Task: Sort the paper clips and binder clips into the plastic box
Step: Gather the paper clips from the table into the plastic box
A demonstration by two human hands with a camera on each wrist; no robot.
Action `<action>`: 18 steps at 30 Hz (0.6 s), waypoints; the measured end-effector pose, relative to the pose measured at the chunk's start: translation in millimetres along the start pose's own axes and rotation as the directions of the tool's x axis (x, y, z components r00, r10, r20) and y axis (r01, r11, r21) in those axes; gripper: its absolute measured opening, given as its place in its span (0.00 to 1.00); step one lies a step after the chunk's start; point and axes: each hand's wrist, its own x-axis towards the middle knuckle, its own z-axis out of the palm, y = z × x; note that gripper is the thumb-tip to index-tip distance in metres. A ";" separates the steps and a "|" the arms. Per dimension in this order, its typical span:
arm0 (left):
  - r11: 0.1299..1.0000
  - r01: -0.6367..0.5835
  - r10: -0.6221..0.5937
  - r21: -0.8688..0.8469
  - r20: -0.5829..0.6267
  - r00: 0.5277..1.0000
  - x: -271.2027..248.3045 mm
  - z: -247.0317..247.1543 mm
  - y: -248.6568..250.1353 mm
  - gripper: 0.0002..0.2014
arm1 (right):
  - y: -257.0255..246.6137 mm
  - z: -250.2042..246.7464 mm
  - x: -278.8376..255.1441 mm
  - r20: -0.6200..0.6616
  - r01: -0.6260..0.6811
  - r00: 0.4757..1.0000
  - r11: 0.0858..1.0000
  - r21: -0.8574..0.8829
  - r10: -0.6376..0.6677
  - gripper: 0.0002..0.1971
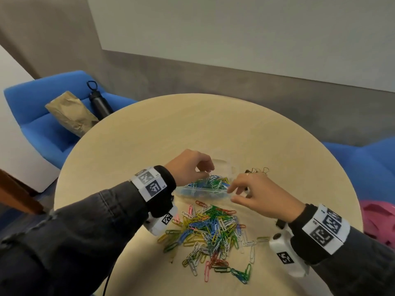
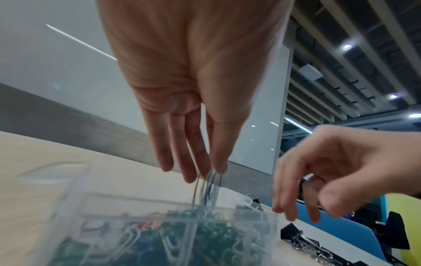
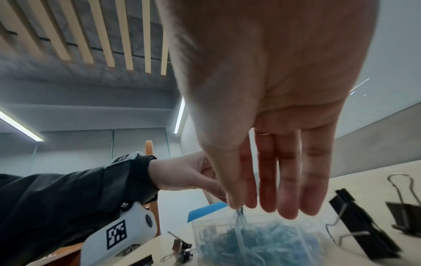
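Just below the centre of the head view, the clear plastic box (image 1: 205, 190) sits on the round wooden table (image 1: 149, 133), already holding a heap of coloured paper clips. The left hand (image 1: 188, 165) hangs over the box's left part, thumb and fingertips pinching a few paper clips (image 2: 208, 187) that dangle into it. The right hand (image 1: 260, 195) hovers at the box's right end with fingers loosely spread; the right wrist view shows something thin at its thumb tip, too blurred to tell if held. More loose paper clips (image 1: 213, 231) lie lower centre, black binder clips (image 3: 362, 223) at right.
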 end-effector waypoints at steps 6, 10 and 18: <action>0.996 0.001 -0.007 0.091 0.056 0.998 -17.8 0.6 -10.7 0.17 | 8.5 5.4 -20.3 -0.032 0.039 0.999 0.998 -0.045 -0.040 0.10; 0.987 -0.036 0.020 0.158 0.107 0.994 -36.4 -1.3 -14.8 0.21 | 8.5 -0.9 -31.0 0.114 -0.028 0.993 0.993 -0.113 0.041 0.11; 0.994 -0.062 0.051 0.090 0.114 0.992 -63.6 -4.0 -2.0 0.22 | 4.2 7.7 -44.1 0.446 -0.179 0.849 0.949 -0.259 0.282 0.10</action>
